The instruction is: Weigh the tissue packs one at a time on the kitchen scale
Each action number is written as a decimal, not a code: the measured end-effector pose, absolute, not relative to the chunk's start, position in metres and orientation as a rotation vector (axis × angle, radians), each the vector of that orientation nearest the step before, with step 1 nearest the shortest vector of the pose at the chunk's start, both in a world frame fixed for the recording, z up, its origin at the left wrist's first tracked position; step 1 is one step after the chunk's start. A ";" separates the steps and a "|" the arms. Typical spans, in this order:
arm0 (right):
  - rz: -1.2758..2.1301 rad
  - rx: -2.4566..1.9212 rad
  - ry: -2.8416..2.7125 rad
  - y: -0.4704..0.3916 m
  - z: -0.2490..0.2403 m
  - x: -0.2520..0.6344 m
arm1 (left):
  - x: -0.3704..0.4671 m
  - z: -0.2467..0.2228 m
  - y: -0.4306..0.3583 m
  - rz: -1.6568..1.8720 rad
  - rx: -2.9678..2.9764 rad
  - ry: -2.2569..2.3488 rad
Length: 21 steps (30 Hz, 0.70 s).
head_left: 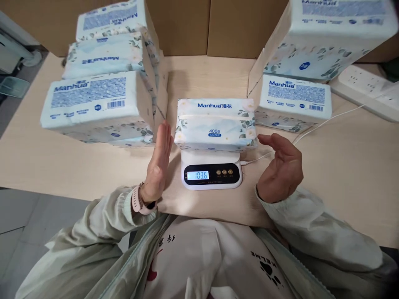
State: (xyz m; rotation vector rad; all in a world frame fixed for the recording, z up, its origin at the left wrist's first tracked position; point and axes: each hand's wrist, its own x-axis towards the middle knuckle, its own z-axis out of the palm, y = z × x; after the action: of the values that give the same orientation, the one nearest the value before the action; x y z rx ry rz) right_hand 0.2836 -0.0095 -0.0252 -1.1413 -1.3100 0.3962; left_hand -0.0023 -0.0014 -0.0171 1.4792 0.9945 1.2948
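Observation:
A light-blue tissue pack (215, 124) marked Manhua lies on the white scale (212, 157), whose lit display reads 103.6. Just left of the pack, my left hand (158, 164) is held upright with fingers stretched out and nothing in it. To the right, my right hand (280, 166) stands apart from the pack, its fingers bent but loose, palm turned inward and holding nothing. A small gap shows between each hand and the pack.
Stacked tissue packs (99, 108) stand at the left, and more packs (294, 99) are piled at the right. A white cable runs from the scale towards a power strip (368, 87). Cardboard boxes (183, 27) line the table's back edge.

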 end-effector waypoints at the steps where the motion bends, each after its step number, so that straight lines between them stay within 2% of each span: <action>1: 0.397 -1.137 -1.324 -0.010 -0.025 0.284 | -0.002 -0.016 -0.002 1.297 1.460 0.998; 13: 0.218 -0.938 -1.279 0.002 -0.022 0.279 | -0.003 -0.014 -0.004 1.378 1.520 0.824; 21: 0.212 -0.966 -1.306 -0.002 -0.016 0.282 | 0.000 -0.010 -0.004 1.385 1.417 0.868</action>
State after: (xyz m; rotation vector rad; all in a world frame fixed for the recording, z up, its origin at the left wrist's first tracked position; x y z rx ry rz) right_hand 0.2818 -0.0017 -0.0157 -0.9657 -1.3056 0.2123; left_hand 0.0001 -0.0042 -0.0096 1.4170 0.8684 1.3851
